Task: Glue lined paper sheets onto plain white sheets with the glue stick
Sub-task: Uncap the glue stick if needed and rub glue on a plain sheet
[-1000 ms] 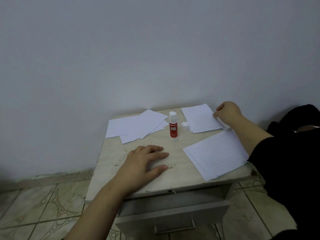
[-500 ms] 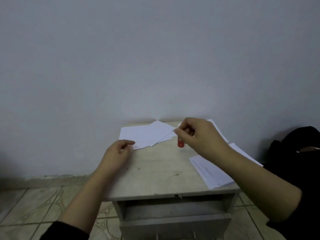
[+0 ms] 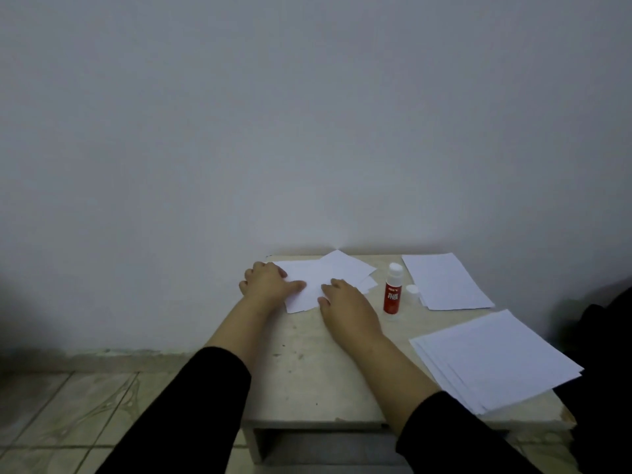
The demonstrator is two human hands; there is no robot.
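Tabletop (image 3: 307,378): glue stick (image 3: 392,293) upright, long axis vertical

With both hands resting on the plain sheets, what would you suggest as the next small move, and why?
Probably slide one plain sheet toward the bare tabletop: both the left hand and right hand lie flat on that pile, and the glue stick stands untouched.
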